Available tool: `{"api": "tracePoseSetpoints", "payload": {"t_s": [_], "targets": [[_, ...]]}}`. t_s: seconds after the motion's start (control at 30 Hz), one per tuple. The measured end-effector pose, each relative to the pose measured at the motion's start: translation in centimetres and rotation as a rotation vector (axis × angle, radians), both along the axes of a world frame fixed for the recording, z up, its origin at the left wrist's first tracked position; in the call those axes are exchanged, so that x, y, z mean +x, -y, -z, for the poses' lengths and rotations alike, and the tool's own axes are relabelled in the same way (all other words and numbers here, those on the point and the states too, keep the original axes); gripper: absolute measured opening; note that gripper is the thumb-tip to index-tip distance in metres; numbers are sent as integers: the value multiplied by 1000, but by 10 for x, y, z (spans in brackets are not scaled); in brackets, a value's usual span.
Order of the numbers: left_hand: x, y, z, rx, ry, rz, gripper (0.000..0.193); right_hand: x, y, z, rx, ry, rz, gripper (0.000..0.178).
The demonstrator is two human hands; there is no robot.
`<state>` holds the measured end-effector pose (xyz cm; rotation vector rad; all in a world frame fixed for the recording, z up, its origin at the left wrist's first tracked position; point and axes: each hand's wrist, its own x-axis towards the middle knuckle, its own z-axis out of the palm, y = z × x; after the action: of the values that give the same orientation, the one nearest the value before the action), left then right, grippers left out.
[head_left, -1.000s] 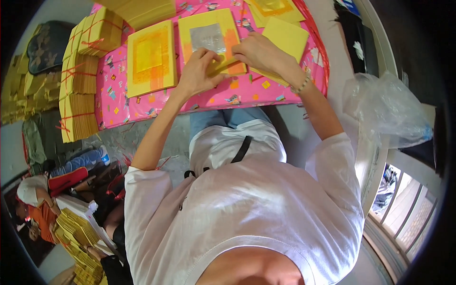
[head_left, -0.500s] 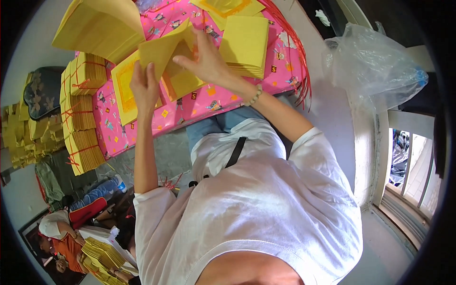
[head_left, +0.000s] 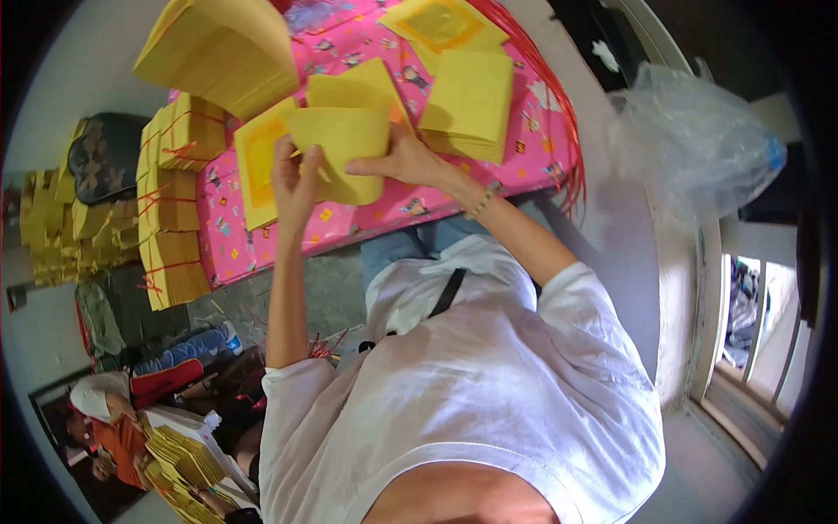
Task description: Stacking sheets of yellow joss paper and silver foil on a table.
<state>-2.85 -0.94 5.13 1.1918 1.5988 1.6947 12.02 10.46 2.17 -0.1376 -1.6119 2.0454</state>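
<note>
Between my two hands is a yellow paper sheet [head_left: 345, 131], curved over and held up above the table. My left hand [head_left: 295, 182] pinches its left edge with the thumb in front. At the other edge, my right hand [head_left: 403, 163] grips the sheet, its thumb lying across the front. Beneath and to the left lies a flat yellow sheet with an orange square [head_left: 255, 162]. Behind the held paper another yellow sheet [head_left: 374, 80] is partly hidden. Right of my hands rests a stack of folded yellow paper [head_left: 467, 100].
Pink patterned cloth [head_left: 234, 249] covers the table. Bundles tied with red string [head_left: 170, 205] line its left side, near a tall paper stack [head_left: 223, 57]. Red strings [head_left: 559, 109] hang off the right edge. A clear plastic bag [head_left: 694, 140] is at right; a person [head_left: 118, 437] handles yellow paper at lower left.
The sheet has been bent over into a curved fold and brought lower and nearer to me. My right hand has come down from the sheet's top to its right edge. The view has shifted slightly.
</note>
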Motion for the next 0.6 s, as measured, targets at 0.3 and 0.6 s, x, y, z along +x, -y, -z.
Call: {"api": "tracePoseSetpoints", "payload": {"t_s": [0.3, 0.6], "targets": [[24, -10, -7, 78, 167, 94, 42, 28, -5, -22, 161, 109, 144, 50], [23, -23, 4, 109, 187, 115, 37, 23, -4, -19, 175, 142, 305, 51]]}}
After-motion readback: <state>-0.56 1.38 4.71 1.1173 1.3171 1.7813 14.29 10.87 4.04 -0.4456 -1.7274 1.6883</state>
